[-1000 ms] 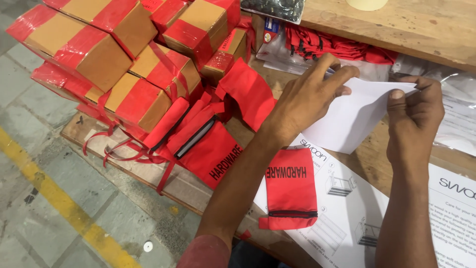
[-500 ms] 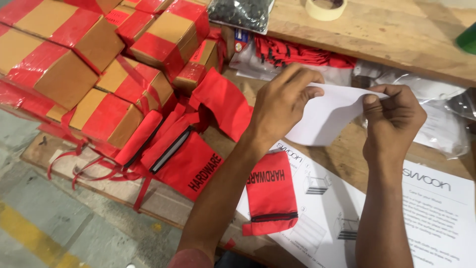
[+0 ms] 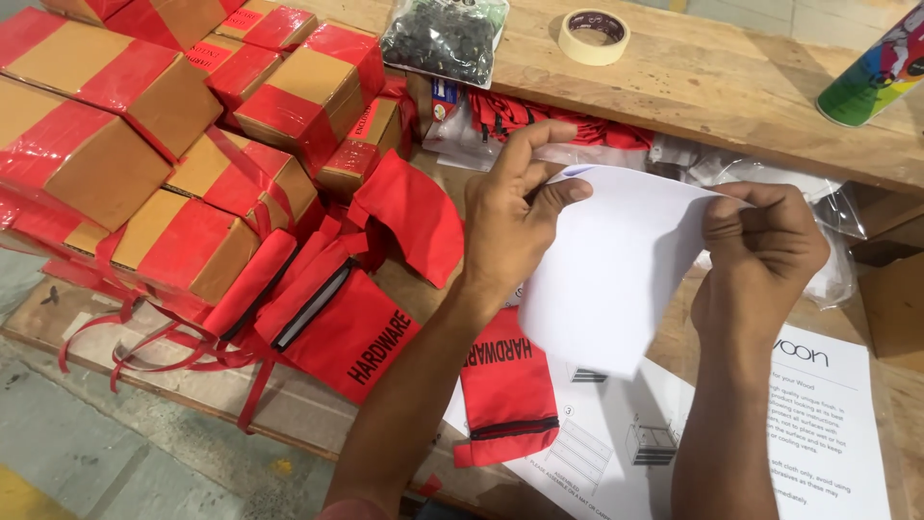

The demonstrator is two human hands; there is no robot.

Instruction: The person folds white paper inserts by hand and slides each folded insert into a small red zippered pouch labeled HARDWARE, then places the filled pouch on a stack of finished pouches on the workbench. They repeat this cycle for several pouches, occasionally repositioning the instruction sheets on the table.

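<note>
A: Where is the sheet (image 3: 616,274)?
B: Centre frame, above the leaflets (image 3: 818,424); left hand (image 3: 515,226) and right hand (image 3: 760,260) pinch its top corners, apparently to keep it taut.
A: Surroundings?
B: Red pouches (image 3: 356,327) lower left, taped boxes (image 3: 125,144) upper left.

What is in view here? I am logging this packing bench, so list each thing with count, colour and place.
white sheet: one, white, held between both hands
cardboard boxes: several, brown with red tape, stacked left
fabric pouches: several, red, beside the boxes and under the arms
instruction sheets: at least two, white, lower right
tape roll: one, cream, top of bench
bag of small parts: one, dark, top centre
spray can: one, green, top right
left hand: grips sheet's left edge
right hand: grips sheet's right edge
</note>
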